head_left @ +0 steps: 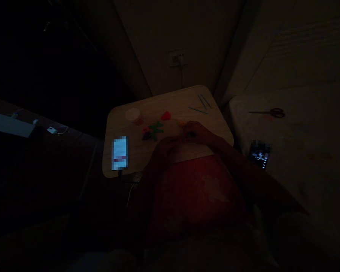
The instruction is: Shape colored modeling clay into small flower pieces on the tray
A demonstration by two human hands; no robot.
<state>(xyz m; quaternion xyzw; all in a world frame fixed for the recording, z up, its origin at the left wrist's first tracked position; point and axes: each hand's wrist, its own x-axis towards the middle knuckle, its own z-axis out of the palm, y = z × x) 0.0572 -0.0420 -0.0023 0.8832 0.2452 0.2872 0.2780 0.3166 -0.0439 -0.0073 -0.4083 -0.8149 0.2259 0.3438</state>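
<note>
In dim light, my right hand (197, 132) is over the right half of a small wooden table, its fingers curled together. A small dark green bit (191, 134) shows at these fingers; its kind is too dark to make out. My left hand (170, 145) is close beside it at the near edge, fingers bent inward; what they hold, if anything, is hidden. Just beyond my right hand lies a yellow-orange lump (181, 123). Farther left are a green branching piece (155, 130), a dark purple lump (146, 135), a pink bit (145, 129) and a red lump (166, 116).
On the table (138, 151) stand a lidded tub (134, 116) and a lit phone (119, 153) with a cable. Several thin sticks (204, 102) lie at the far right. Scissors (269, 112) and another phone (260, 155) rest on the pale surface at right.
</note>
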